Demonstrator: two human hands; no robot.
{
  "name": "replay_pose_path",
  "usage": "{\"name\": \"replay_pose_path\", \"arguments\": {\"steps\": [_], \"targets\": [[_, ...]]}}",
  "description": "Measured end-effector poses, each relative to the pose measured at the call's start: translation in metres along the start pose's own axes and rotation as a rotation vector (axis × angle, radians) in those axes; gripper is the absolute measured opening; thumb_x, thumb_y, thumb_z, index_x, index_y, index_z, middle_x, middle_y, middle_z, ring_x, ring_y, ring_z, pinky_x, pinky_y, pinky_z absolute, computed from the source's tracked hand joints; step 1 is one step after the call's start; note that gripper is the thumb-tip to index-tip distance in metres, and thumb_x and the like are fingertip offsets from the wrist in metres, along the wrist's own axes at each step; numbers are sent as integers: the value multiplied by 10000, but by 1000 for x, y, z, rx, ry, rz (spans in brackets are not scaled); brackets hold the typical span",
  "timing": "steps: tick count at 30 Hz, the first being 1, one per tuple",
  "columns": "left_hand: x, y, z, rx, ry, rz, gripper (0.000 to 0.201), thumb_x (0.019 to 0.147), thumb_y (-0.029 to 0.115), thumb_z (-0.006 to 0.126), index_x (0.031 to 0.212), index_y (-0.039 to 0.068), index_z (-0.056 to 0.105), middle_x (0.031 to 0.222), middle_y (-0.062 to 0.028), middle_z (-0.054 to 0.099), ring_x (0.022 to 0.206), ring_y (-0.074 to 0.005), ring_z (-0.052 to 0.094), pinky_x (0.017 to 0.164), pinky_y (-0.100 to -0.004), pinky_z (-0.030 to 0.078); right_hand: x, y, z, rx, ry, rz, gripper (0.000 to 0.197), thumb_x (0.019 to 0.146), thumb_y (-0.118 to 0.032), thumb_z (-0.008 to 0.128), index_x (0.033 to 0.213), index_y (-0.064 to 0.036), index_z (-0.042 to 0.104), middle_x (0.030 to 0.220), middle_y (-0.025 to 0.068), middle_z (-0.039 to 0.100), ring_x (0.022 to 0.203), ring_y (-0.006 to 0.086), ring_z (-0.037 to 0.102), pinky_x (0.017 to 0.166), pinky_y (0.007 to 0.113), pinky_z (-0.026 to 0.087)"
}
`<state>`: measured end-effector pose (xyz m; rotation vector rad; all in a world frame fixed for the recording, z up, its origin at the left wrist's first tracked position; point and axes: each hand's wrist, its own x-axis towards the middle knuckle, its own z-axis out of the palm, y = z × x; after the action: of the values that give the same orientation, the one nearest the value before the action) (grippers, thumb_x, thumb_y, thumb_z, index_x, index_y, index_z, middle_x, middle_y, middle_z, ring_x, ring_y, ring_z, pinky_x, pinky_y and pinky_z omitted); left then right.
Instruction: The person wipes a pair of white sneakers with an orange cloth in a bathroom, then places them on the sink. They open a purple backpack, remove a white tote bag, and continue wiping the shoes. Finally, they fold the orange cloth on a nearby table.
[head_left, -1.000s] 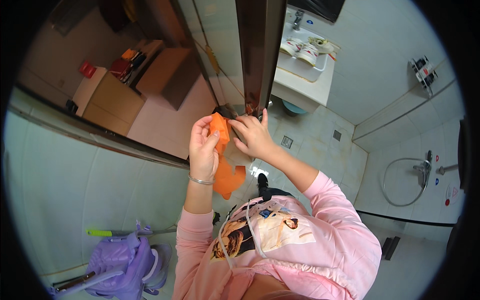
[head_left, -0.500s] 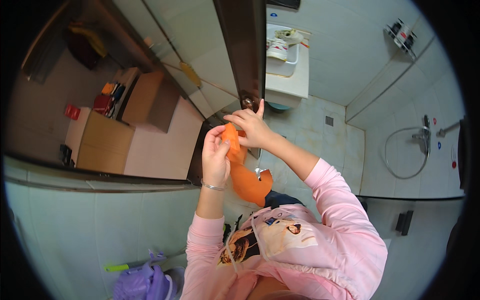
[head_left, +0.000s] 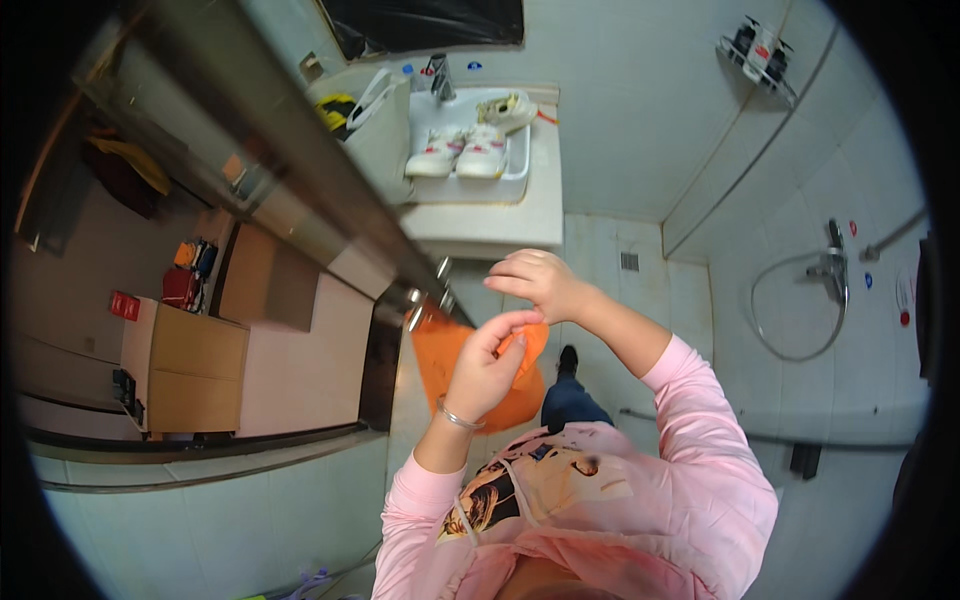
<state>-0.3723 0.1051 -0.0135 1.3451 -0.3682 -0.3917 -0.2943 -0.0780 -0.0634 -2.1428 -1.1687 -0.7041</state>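
My left hand (head_left: pixel 490 365), a silver bracelet at its wrist, is closed with thumb and fingers pinching the upper edge of a thin orange sheet (head_left: pixel 440 355). It looks like soft cloth or a bag; its exact kind is not plain. The sheet hangs below the hand, beside the dark door frame and its metal handle (head_left: pixel 445 285). Just above and to the right is my right hand (head_left: pixel 540 283), fingers stretched out leftward, close to the pinched part. Its thumb is hidden, and no object shows in its fingers.
Ahead, white sneakers (head_left: pixel 482 152) sit in a white basin (head_left: pixel 515 185) on a counter (head_left: pixel 545 220), beside a pale tote bag (head_left: pixel 385 135). The dark door frame (head_left: pixel 330 170) slants along the left. Cardboard boxes (head_left: pixel 200 375) stand beyond it. A shower hose (head_left: pixel 765 330) hangs at right.
My view has shifted toward the counter, bringing the whole basin and tote bag into sight. My right hand has come away from the door's edge. The orange sheet now hangs more spread out.
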Motion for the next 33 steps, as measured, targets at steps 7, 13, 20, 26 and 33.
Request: {"name": "replay_pose_path", "arguments": {"steps": [7,13,20,26,33], "targets": [[168,-24,43,348,232,-113,136,890,44,563,973,31,669,661,7,550,598,-55,466,539,-226,387,-40,180,-76,-155,186,384,352,778,-267,723,1041,-50,634,1003,120,654,916,302,627,814,384,498],[258,-21,46,560,433,183,140,869,69,622,1000,37,656,556,-25,405,495,-84,375,477,-248,339,29,310,-34,553,219,1046,283,861,-205,632,1063,-7,629,980,167,672,943,284,644,799,352,508],[310,-44,14,259,526,-26,147,904,97,605,1021,15,638,566,50,430,515,-33,367,474,-218,324,89,439,78,414,266,1300,484,836,-209,616,1265,-2,531,1140,188,606,987,237,587,851,307,462],[336,-64,3,337,405,-23,116,906,102,607,992,30,636,579,49,421,504,-39,358,461,-216,306,112,507,106,768,255,1719,318,822,-166,604,1080,20,584,1005,151,602,849,227,601,639,326,512],[366,-71,-2,416,447,-65,130,874,125,635,984,57,647,558,-21,450,498,-95,422,475,-270,352,140,481,67,1093,939,1625,194,874,-144,581,1036,-38,599,942,115,624,830,259,655,697,339,541]]}}
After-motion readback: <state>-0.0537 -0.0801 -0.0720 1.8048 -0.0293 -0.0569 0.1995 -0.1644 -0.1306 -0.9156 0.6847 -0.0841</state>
